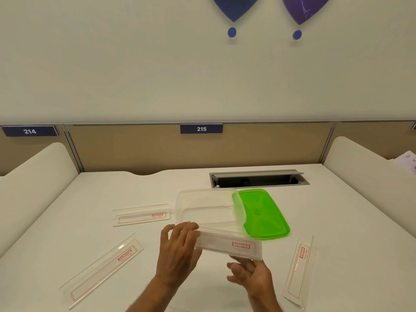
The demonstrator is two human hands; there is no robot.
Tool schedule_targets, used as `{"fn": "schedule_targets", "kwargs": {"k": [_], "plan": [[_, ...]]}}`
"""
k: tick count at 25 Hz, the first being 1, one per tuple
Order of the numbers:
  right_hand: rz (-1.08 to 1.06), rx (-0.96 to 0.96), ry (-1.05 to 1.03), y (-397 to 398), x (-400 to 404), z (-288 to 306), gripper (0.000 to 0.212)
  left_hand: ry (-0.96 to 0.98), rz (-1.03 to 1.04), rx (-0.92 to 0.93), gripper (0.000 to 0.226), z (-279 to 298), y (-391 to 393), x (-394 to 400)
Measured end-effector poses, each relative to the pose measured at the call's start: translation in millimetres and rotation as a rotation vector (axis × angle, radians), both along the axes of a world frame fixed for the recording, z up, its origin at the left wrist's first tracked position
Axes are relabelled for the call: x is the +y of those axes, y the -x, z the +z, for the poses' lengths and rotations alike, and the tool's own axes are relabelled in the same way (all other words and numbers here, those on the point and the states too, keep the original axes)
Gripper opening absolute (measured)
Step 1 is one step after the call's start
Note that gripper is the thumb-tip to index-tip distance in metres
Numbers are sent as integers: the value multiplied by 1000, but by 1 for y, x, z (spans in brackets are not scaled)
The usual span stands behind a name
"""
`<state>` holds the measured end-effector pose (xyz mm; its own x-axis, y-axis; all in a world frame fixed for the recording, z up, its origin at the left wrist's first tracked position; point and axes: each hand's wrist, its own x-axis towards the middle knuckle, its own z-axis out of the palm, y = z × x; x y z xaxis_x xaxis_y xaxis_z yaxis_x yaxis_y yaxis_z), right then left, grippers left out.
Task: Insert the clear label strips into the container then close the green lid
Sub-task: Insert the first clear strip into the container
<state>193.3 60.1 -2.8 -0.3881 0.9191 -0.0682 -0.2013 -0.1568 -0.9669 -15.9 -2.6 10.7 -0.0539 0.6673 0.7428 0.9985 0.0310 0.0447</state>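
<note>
A clear plastic container stands open in the middle of the white desk. Its green lid lies flat on the desk, touching the container's right side. Both hands hold one clear label strip with red "GEMSON" print just in front of the container. My left hand grips the strip's left end. My right hand supports its right underside with the fingers. Three more strips lie on the desk: one at the left, one at the front left, one at the right.
A recessed grey cable tray with a raised flap sits behind the container. White rounded dividers flank the desk on both sides. A tan partition with the tag 215 closes off the back. Papers show at the far right.
</note>
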Motion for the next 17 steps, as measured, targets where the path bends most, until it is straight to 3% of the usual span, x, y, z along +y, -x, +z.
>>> {"fn": "schedule_targets", "kwargs": {"k": [5,9,11,15,17], "plan": [[-130,263,88,19,-5,16,61,-23,-9,-7,55,0,-2,3],[-174,344,-34,27,-8,37,67,47,12,-59,57,9,-11,3],[-152,306,-215,29,-9,47,70,69,-98,-149,59,15,-24,3],[-153,-43,-784,23,-7,64,57,230,-519,-655,87,33,-39,-7],[-199,-155,-1055,18,1,69,57,305,-644,-841,88,38,-39,-13]]}}
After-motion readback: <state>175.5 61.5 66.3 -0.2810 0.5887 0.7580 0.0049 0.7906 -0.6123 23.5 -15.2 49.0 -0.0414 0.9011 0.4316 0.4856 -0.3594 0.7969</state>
